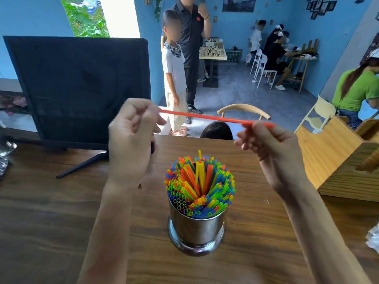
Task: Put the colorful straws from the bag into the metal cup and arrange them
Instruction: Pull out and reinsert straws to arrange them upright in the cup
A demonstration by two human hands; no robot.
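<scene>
Fingers (249,130) over brown wooden table (61,212), blue-walled room behind.

Dark monitor (78,89) on wooden table (51,212), wooden box (336,158), chairs, bystanders

bright daylight | window (121,15) blown out | wide-angle bend at edges | foreground sharp

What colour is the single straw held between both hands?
Orange-red; the straw shows clearly in the head view, above the cup.
</scene>
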